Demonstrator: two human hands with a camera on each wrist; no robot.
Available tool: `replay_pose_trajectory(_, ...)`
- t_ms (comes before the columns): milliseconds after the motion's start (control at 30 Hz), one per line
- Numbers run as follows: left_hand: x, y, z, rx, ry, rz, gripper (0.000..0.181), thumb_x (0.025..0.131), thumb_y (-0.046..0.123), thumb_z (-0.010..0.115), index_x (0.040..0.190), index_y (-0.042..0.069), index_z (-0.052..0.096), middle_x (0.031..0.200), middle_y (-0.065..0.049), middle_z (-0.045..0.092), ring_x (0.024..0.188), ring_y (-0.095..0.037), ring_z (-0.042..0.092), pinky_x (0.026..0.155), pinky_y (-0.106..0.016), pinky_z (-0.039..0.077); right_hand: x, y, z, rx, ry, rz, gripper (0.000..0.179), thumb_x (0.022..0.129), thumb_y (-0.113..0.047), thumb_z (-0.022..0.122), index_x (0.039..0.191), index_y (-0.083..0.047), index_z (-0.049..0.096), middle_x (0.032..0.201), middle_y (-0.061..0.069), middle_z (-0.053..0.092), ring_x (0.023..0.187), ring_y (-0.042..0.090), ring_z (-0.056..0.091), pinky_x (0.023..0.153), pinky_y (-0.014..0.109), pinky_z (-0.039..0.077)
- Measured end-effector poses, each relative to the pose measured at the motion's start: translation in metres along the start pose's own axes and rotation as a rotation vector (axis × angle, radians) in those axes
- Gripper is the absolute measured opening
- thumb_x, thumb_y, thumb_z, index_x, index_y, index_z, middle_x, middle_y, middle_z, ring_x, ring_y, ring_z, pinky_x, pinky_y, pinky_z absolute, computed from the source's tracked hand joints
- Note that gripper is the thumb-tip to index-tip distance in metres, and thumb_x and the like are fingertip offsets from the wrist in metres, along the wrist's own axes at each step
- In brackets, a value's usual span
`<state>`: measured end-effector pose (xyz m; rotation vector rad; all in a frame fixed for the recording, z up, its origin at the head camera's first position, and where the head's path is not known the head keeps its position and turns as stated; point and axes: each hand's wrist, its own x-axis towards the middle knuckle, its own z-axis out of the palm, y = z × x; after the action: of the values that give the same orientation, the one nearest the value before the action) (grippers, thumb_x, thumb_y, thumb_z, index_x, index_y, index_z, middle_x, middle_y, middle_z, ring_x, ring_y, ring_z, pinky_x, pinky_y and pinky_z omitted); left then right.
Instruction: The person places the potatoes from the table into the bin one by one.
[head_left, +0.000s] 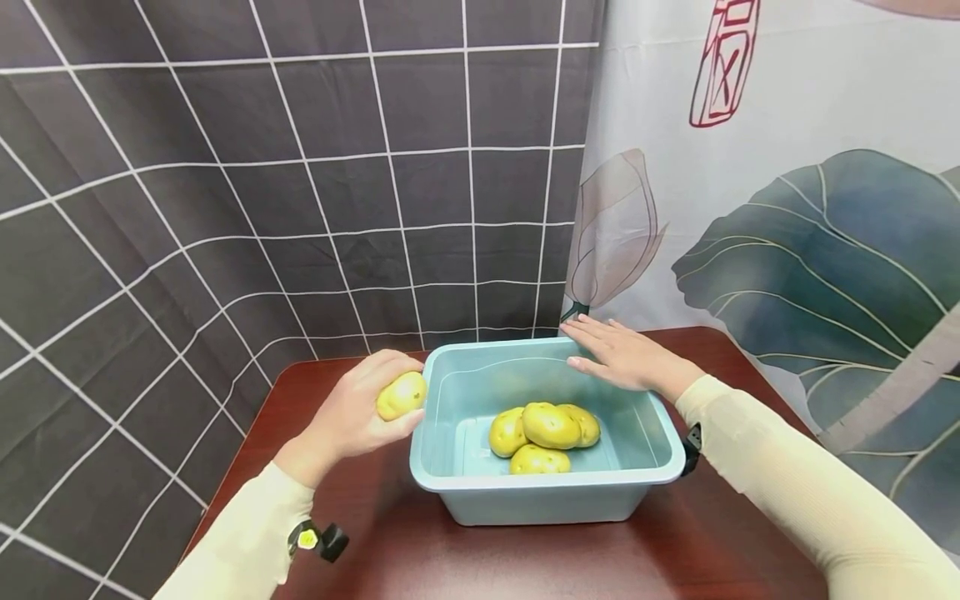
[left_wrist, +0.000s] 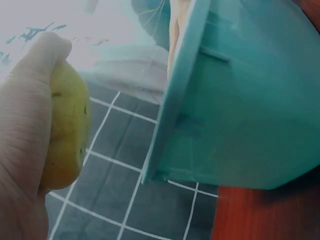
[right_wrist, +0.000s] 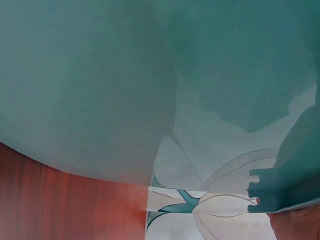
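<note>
My left hand [head_left: 367, 404] grips a yellow potato [head_left: 402, 396] just outside the left rim of a light blue plastic basin [head_left: 536, 502]. In the left wrist view the potato [left_wrist: 67, 127] sits between thumb and fingers, apart from the basin wall [left_wrist: 240, 110]. Several more potatoes [head_left: 551, 426] lie heaped on the basin floor, one on top of the others. My right hand [head_left: 626, 354] is over the basin's back right rim, fingers straight and holding nothing. The right wrist view is mostly filled by the basin's outer wall [right_wrist: 90, 100].
The basin stands on a dark red wooden table [head_left: 570, 558]. Behind it hang a dark grey curtain [head_left: 300, 167] with white grid lines and a white cloth [head_left: 660, 100] printed with lotus leaves. Black wrist cameras [head_left: 332, 542] sit at both sleeves.
</note>
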<state>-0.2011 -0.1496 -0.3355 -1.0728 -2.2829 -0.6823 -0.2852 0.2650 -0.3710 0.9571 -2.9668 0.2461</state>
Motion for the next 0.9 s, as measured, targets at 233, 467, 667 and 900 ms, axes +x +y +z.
replay_pose_trajectory(233, 0.028, 0.01, 0.004, -0.036, -0.114, 0.063, 0.044, 0.072, 0.034, 0.077, 0.11, 0.018, 0.065, 0.107, 0.003, 0.059, 0.095, -0.013, 0.056, 0.074, -0.031, 0.05, -0.001, 0.001, 0.001, -0.005, 0.008, 0.003, 0.071, 0.097, -0.06, 0.035, 0.154, -0.02, 0.023, 0.157, 0.002, 0.025, 0.146, 0.025, 0.012, 0.114, 0.055, 0.01)
replay_pose_trajectory(467, 0.048, 0.015, 0.022, -0.086, -0.265, 0.037, 0.048, 0.074, 0.044, 0.079, 0.115, 0.024, 0.064, 0.106, 0.01, 0.057, 0.091, -0.006, 0.053, 0.072, -0.025, 0.049, -0.001, 0.003, 0.003, 0.0, 0.016, 0.003, 0.068, 0.098, -0.057, 0.038, 0.154, -0.02, 0.024, 0.157, 0.001, 0.025, 0.146, 0.024, 0.012, 0.114, 0.055, 0.01)
replay_pose_trajectory(667, 0.059, 0.016, 0.039, -0.124, -0.362, 0.032, 0.053, 0.073, 0.048, 0.08, 0.117, 0.024, 0.064, 0.109, 0.012, 0.058, 0.095, -0.004, 0.053, 0.076, -0.023, 0.049, 0.0, 0.003, 0.004, -0.004, 0.011, 0.004, 0.07, 0.097, -0.058, 0.038, 0.154, -0.019, 0.024, 0.157, 0.001, 0.025, 0.146, 0.024, 0.011, 0.114, 0.055, 0.01)
replay_pose_trajectory(900, 0.07, 0.015, 0.054, -0.149, -0.441, 0.046, 0.058, 0.069, 0.044, 0.085, 0.118, 0.022, 0.064, 0.109, 0.012, 0.06, 0.097, -0.006, 0.052, 0.079, -0.024, 0.048, 0.0, 0.0, 0.002, -0.003, 0.012, 0.003, 0.073, 0.096, -0.063, 0.034, 0.154, -0.019, 0.025, 0.157, 0.001, 0.025, 0.146, 0.024, 0.012, 0.114, 0.055, 0.01)
